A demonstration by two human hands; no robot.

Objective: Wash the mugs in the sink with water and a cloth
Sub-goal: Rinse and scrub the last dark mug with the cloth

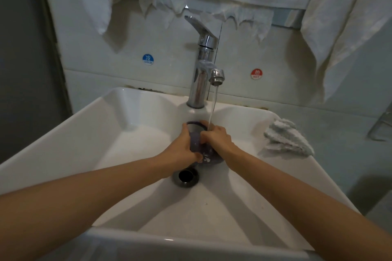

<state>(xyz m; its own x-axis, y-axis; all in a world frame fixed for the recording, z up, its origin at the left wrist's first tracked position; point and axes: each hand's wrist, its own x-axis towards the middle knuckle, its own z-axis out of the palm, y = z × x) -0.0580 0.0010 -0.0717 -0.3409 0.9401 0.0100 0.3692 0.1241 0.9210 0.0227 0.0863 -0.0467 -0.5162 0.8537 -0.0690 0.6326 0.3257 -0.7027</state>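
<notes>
Filling most of the view, the white sink (89,133) holds a purple mug (196,141) under the tap (204,65) water. The left hand (183,146) wraps its side, the right hand (218,139) grips its rim – perhaps rubbing. A crumpled cloth (286,139) lies on the right ledge.

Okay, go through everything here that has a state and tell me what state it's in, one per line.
Tap: on, water running.
Purple mug: tilted, held over the basin under the stream.
Left hand: gripping the mug's side.
Right hand: on the mug, under the water.
Drain: open, unplugged.
Sink: wet, not filled.
Cloth: crumpled on the sink's right rim, not in use.
Towels: hanging on the wall.
</notes>
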